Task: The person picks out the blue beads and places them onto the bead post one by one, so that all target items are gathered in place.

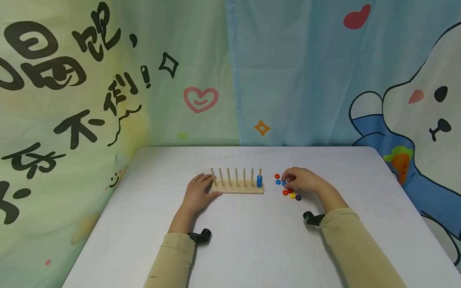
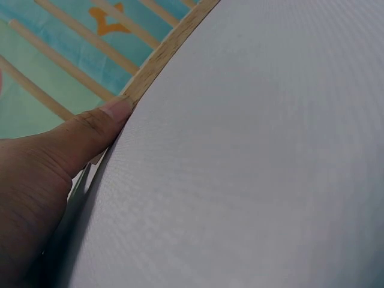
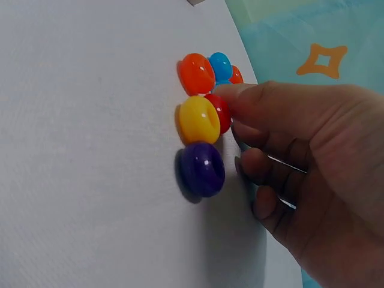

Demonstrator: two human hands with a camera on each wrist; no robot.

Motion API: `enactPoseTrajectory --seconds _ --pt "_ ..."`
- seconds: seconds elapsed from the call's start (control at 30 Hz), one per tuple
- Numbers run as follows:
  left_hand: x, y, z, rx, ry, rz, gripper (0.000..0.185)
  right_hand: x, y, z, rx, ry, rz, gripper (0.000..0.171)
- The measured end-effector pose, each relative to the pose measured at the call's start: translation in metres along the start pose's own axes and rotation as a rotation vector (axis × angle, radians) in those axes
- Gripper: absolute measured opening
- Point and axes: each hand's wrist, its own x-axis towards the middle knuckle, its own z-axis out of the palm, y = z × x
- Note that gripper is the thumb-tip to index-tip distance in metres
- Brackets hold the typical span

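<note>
A wooden peg board (image 1: 237, 189) with a row of upright pegs stands on the table. Blue beads (image 1: 259, 181) are stacked on its rightmost peg. My left hand (image 1: 197, 193) grips the board's left end; in the left wrist view its thumb (image 2: 99, 129) presses the front edge, other fingers hidden. To the right of the board, my right hand (image 1: 302, 179) pinches a blue bead (image 1: 284, 183) at thumb and fingertip, mostly covered in the right wrist view. Around those fingers lie a yellow bead (image 3: 200, 120), a dark purple bead (image 3: 203, 170), a red bead (image 3: 219, 113) and an orange bead (image 3: 197, 74).
Another blue bead (image 1: 278, 182) and an orange-red bead (image 1: 277, 176) lie just left of the right hand. The white table (image 1: 252, 244) ends at a printed curtain (image 1: 288, 80) behind. Black wrist cameras (image 1: 201, 236) sit at both cuffs, close over the tabletop.
</note>
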Motion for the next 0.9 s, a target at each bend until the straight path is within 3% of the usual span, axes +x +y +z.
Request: enactPoseTrajectory --seconds 0.43,0.9 --pt "0.000 0.001 -0.001 -0.006 -0.006 -0.006 0.068 -0.007 -0.010 -0.007 -0.034 0.030 -0.032 0.018" --pt "0.000 0.000 0.000 -0.002 -0.010 -0.008 0.069 -0.019 -0.067 -0.032 -0.020 0.111 -0.195 0.019"
